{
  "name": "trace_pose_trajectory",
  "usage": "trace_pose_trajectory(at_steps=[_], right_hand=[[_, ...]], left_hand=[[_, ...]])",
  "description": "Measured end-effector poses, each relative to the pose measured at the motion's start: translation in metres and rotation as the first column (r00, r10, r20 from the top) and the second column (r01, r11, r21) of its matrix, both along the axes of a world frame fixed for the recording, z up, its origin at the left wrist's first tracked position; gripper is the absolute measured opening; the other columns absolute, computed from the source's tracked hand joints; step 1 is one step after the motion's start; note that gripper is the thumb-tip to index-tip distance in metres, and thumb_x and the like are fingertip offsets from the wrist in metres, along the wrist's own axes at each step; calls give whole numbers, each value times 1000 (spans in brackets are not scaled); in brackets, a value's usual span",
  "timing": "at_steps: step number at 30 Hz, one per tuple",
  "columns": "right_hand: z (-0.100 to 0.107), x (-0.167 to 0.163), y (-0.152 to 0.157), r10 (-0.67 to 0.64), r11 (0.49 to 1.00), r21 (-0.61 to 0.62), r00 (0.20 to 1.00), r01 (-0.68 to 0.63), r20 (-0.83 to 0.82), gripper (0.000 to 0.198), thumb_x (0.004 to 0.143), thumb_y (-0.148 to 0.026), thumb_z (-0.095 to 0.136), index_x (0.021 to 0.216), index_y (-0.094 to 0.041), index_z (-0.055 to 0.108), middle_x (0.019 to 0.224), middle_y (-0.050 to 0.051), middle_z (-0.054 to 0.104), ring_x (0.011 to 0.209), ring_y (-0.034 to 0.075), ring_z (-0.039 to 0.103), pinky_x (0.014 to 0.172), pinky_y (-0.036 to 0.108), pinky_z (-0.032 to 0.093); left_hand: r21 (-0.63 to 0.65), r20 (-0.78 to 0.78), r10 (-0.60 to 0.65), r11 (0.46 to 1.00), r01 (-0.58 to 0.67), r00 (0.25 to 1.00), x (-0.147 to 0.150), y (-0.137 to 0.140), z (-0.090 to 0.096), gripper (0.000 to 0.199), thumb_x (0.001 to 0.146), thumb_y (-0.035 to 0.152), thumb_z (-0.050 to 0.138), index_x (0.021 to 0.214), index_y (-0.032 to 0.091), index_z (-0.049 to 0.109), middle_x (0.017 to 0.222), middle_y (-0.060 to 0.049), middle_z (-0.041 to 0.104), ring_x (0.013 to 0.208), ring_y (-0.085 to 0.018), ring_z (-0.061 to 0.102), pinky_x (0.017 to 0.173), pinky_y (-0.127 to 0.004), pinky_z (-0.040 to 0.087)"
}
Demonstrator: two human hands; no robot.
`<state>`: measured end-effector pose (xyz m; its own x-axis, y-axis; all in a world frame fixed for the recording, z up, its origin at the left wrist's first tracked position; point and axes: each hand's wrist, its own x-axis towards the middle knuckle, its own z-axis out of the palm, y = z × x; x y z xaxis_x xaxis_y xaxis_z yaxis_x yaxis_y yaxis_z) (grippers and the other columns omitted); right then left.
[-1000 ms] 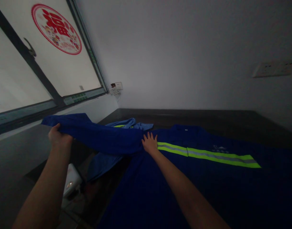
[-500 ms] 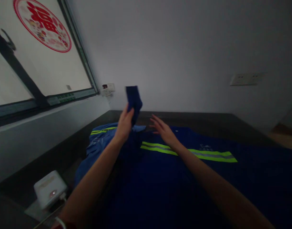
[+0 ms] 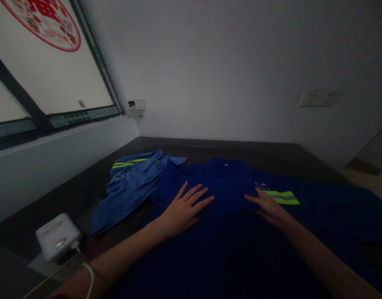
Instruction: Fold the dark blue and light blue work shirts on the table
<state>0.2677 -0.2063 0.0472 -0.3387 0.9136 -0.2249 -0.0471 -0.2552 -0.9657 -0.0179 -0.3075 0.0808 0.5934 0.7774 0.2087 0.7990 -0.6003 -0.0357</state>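
A dark blue work jacket (image 3: 223, 185) with a collar lies spread over the dark table. One of its sleeves seems folded across the chest, covering much of the yellow-green reflective stripe (image 3: 284, 197); the dim light blurs the folds. My left hand (image 3: 186, 207) rests on the left part of the jacket, fingers spread and holding nothing. On the chest to the right, beside the stripe's visible end, my right hand (image 3: 268, 207) touches the cloth, its fingers stretched out. A lighter blue garment (image 3: 131, 187) with a yellow-green stripe lies crumpled left of the jacket.
A white box (image 3: 58, 236) with a cable stands at the table's left front. The dark table (image 3: 191, 143) meets the wall at the back. A window (image 3: 53, 83) is at the left, and sockets (image 3: 320, 99) are on the wall.
My left hand has lowered and let go of the raised sleeve end, which now lies across the chest. My right hand has moved right and down onto the jacket. The view has tilted slightly.
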Motion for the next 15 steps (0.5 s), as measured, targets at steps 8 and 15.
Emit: trace_pose_trajectory(at_steps=[8,15], right_hand=[[33,26,-16,-171,985,12,985,171,23,49,69,-21,71,115,-28,55,120,6,64,102,25,65,82,39,59],[72,60,-52,-381,924,80,916,374,124,51,71,-29,67,120,-40,54,132,2,56,109,22,60,88,33,57]], left_hand=[[-96,192,433,902,-422,881,-112,-9,-40,87,71,12,59,146,29,19,149,-11,30,136,-31,30,109,-53,29],[-183,372,572,817,-547,731,-116,15,-61,36,70,11,50,104,19,49,105,-8,56,98,-24,56,87,-39,46]])
